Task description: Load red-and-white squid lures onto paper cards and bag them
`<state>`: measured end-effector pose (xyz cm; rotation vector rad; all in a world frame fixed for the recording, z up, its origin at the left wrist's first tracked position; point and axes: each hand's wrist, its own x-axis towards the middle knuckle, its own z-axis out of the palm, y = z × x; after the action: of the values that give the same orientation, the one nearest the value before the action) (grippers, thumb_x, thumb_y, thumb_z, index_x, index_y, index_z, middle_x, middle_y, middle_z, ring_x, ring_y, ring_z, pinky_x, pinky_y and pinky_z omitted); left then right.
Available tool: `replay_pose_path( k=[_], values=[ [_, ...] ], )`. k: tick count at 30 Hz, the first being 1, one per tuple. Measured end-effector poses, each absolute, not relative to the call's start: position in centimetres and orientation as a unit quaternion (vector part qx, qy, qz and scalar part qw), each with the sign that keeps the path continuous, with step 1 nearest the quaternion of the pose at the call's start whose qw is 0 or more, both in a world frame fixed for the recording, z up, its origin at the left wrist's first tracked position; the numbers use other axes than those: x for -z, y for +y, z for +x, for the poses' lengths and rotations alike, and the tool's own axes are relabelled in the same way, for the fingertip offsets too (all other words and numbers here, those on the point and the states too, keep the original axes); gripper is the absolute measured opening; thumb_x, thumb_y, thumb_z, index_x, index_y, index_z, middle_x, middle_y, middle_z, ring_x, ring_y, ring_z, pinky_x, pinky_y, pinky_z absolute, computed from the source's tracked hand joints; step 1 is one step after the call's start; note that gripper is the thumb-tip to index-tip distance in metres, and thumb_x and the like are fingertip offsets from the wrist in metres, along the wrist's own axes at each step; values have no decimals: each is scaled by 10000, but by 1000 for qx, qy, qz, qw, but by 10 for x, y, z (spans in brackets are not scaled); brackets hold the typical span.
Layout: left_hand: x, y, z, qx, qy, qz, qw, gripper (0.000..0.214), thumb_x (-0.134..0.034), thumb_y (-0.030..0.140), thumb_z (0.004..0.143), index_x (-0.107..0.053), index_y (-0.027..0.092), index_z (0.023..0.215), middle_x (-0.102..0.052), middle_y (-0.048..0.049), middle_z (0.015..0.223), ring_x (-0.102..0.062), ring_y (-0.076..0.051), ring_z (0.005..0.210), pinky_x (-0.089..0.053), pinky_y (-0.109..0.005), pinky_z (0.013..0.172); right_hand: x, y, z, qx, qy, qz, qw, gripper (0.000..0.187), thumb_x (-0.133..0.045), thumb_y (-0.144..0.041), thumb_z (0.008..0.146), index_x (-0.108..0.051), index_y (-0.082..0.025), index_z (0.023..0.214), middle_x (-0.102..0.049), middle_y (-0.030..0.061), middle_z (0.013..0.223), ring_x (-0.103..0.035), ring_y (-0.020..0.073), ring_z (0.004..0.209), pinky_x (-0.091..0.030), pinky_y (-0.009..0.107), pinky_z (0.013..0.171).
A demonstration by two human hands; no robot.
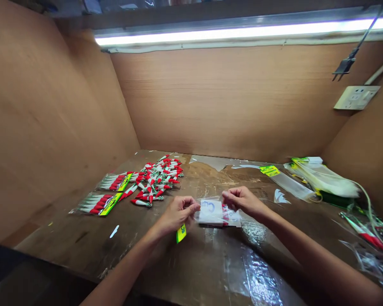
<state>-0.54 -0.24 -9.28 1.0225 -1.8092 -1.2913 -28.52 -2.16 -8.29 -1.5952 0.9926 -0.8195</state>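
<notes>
Fingers point(191, 207) of left hand point(178, 214) and right hand point(242, 200) pinch shut on the clear packet point(217, 213), low over the worktop point(210, 263) | risk: slick film could slip, contents spilling | yellow label point(181, 233) below left fingers | loose red-white lures point(156, 178) far left
</notes>
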Motion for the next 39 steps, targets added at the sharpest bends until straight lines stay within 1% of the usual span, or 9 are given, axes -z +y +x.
replay_pose_path(
  k=[4, 10, 16, 19, 22, 26, 29, 33, 39],
  values=[
    [92, -12, 26, 433, -713, 431, 345, 631, -489, 676, 936, -662, 71, 897, -594, -77, 644, -559, -153, 554, -367, -210, 511, 94, -26, -278, 370, 454, -715, 381, 565, -485, -606, 944, -638, -125, 1198, -653, 124, 1123, -619, 205, 980, -481, 333, 872],
    [83, -35, 63, 253, -741, 502, 368, 585, -374, 620, 1012, -664, 114, 966, -629, -52, 696, -596, -172, 653, -403, -237, 625, 105, -11, -259, 172, 415, -859, 248, 948, -549, -653, 885, -167, -141, 1586, -322, 151, 1530, -356, 268, 1372, -270, 399, 1153],
    [80, -50, 41, 150, -763, 517, 359, 431, -426, 525, 1031, -632, 162, 921, -632, -32, 780, -581, -167, 683, -360, -253, 626, 105, -11, -244, 115, 377, -891, 227, 1013, -638, -507, 826, -114, -93, 1588, -365, 169, 1482, -375, 296, 1296, -290, 416, 1127],
    [87, -51, 26, 72, -806, 455, 371, 278, -503, 414, 1026, -639, 177, 978, -639, -46, 946, -586, -187, 858, -389, -281, 762, 95, -5, -257, 93, 318, -912, 241, 968, -660, -257, 711, -225, -186, 1573, -428, 97, 1451, -355, 276, 1322, -269, 416, 1140],
    [98, -50, 19, 23, -843, 381, 379, 187, -547, 330, 1012, -655, 178, 1013, -624, -60, 1003, -554, -204, 953, -394, -325, 867, 83, 12, -278, 40, 287, -925, 245, 943, -544, -85, 610, -358, -293, 1510, -321, 5, 1548, -166, 279, 1454, -110, 488, 1191],
    [108, -46, 19, 7, -849, 381, 366, 212, -568, 337, 999, -669, 164, 928, -618, -63, 929, -538, -204, 895, -413, -340, 829, 78, 42, -300, 57, 326, -907, 259, 676, -483, -56, 692, -531, -321, 1312, -266, -75, 1564, -86, 215, 1482, -95, 455, 1207],
    [111, -42, 18, -6, -858, 368, 358, 190, -566, 322, 1001, -685, 178, 963, -625, -56, 964, -543, -194, 911, -423, -361, 888, 91, 57, -308, 125, 408, -868, 254, 179, -521, -258, 893, -595, -256, 1056, -326, -32, 1514, -190, 213, 1440, -211, 395, 1178],
    [113, -35, 14, -40, -885, 317, 338, 137, -580, 262, 992, -686, 239, 1076, -622, -35, 1067, -544, -183, 991, -341, -449, 1076, 116, 63, -314, 175, 555, -782, 223, 405, -664, -514, 809, -507, -204, 1015, -425, 104, 1372, -429, 273, 1222, -387, 400, 1014],
    [123, -35, 8, -40, -900, 283, 328, 169, -586, 231, 985, -664, 264, 1131, -613, -31, 1117, -556, -171, 1019, -367, -436, 1065, 122, 55, -338, 164, 602, -752, 214, 430, -527, -219, 774, -436, -228, 1194, -529, 90, 1182, -511, 242, 1043, -406, 380, 908]
  ],
)
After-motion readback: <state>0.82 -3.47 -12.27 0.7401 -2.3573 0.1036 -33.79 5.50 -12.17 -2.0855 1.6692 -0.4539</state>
